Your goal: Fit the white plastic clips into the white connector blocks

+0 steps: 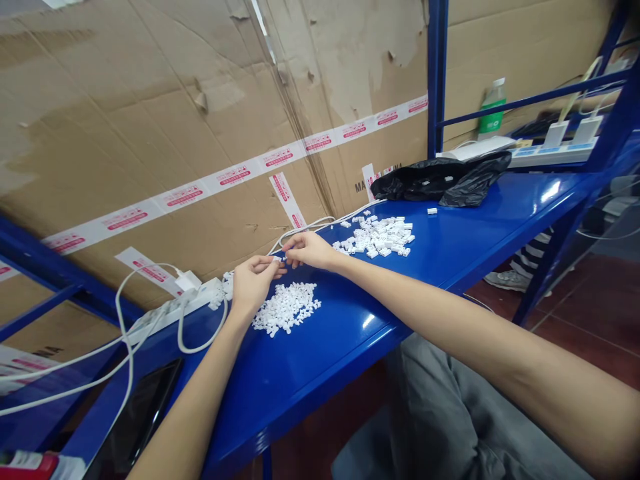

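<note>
My left hand (254, 283) is closed in a pinch on a small white plastic piece (277, 259), over the blue table. My right hand (311, 251) meets it from the right, thumb and fingers pinched together at a tiny white bit too small to name. Just below both hands lies a pile of tiny white plastic parts (287, 308). To the right of my right hand spreads a second pile of larger white rectangular plastic pieces (383, 237). Part of that pile is hidden behind my right hand and forearm.
A white power strip (165, 313) with cables runs along the left back edge. A phone-like black device (145, 407) lies at lower left. An open black plastic bag (470, 190) sits at back right, near a green-labelled bottle (493, 110). Cardboard (225, 120) stands behind the blue table (300, 380).
</note>
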Tool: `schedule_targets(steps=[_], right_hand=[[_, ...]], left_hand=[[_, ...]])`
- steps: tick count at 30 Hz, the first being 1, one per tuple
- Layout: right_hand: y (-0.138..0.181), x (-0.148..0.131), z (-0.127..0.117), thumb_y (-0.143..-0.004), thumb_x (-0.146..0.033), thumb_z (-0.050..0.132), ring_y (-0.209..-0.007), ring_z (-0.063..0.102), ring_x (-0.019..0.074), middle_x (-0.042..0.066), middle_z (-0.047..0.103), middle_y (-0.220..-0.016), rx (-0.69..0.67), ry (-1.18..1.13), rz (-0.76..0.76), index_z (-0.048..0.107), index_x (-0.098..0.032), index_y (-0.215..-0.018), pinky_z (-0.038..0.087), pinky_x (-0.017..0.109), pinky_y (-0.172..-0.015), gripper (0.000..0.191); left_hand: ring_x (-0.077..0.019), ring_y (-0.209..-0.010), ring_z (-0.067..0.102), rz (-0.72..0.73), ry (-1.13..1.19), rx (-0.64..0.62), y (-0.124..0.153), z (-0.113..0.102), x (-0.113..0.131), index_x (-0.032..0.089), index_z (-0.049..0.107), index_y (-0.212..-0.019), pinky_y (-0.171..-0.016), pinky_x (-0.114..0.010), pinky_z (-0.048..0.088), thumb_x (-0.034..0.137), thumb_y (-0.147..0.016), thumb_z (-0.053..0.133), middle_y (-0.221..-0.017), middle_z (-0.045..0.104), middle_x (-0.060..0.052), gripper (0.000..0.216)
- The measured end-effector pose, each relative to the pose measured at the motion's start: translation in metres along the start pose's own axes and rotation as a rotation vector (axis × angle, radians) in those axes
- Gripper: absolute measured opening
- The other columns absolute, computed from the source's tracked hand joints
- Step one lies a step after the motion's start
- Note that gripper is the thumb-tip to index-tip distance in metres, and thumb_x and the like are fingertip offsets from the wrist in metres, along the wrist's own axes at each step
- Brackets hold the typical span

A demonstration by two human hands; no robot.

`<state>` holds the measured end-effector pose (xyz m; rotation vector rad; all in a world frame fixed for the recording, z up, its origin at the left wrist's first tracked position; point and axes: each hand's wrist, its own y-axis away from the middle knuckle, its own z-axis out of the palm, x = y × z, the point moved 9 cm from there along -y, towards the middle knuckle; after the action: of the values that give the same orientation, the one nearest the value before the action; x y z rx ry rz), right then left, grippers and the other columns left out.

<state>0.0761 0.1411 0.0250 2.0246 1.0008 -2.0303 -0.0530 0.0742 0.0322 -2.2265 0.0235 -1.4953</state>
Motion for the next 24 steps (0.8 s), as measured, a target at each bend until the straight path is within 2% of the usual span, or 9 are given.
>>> schedule_targets(steps=[3,7,12,16,19,24], right_hand=[[0.002,-0.005,-0.001,-0.087,0.001,0.059,-0.054,0.063,0.0088,-0.003,0.066,-0.06,0.018,-0.054,-0.017,0.061,-0.013,-0.091,0.054,0.019,-0.057,0.015],[0.004,-0.008,0.001,-0.09,0.0,0.059,-0.053,0.061,0.008,-0.003,0.063,-0.058,0.003,-0.094,-0.034,0.06,-0.013,-0.084,0.051,0.019,-0.055,0.014],[0.002,-0.009,0.004,-0.09,-0.008,0.065,-0.058,0.062,0.0077,0.001,0.067,-0.062,-0.064,-0.127,-0.057,0.068,-0.01,-0.075,0.05,0.02,-0.059,0.016],[0.0,-0.008,0.006,-0.084,-0.008,0.074,-0.063,0.064,0.0091,0.001,0.07,-0.066,-0.092,-0.145,-0.073,0.074,-0.008,-0.08,0.053,0.023,-0.066,0.003],[-0.001,-0.006,0.005,-0.078,-0.004,0.077,-0.063,0.065,0.0093,0.001,0.071,-0.067,-0.078,-0.143,-0.085,0.076,-0.008,-0.082,0.054,0.023,-0.066,0.006],[-0.005,-0.004,-0.005,-0.083,-0.003,0.07,-0.066,0.065,0.009,0.003,0.074,-0.073,-0.001,-0.122,-0.116,0.076,-0.009,-0.083,0.055,0.023,-0.069,0.008]], left_hand=[[-0.0245,-0.075,0.077,-0.001,0.043,-0.053,0.002,0.008,0.001,0.008,0.07,-0.094,-0.078,-0.036,0.063,0.042,-0.068,0.082,-0.079,0.078,-0.013,0.045],[-0.024,-0.074,0.077,-0.006,0.066,-0.084,0.003,0.012,0.001,0.007,0.07,-0.097,-0.079,-0.037,0.063,0.045,-0.068,0.084,-0.078,0.078,-0.013,0.05],[-0.0256,-0.076,0.078,-0.009,0.075,-0.054,0.002,0.006,0.001,0.006,0.07,-0.097,-0.08,-0.039,0.064,0.043,-0.071,0.084,-0.078,0.078,-0.014,0.047],[-0.026,-0.075,0.078,-0.02,0.085,-0.016,0.002,0.001,0.002,0.006,0.07,-0.097,-0.079,-0.039,0.064,0.037,-0.073,0.082,-0.079,0.078,-0.015,0.041],[-0.0257,-0.074,0.078,-0.032,0.103,0.002,0.003,0.0,0.002,0.006,0.069,-0.095,-0.078,-0.039,0.065,0.033,-0.075,0.081,-0.079,0.078,-0.014,0.035],[-0.0234,-0.076,0.078,-0.047,0.182,-0.009,0.004,0.006,0.001,0.006,0.067,-0.1,-0.078,-0.035,0.065,0.027,-0.078,0.078,-0.085,0.079,-0.015,0.032]])
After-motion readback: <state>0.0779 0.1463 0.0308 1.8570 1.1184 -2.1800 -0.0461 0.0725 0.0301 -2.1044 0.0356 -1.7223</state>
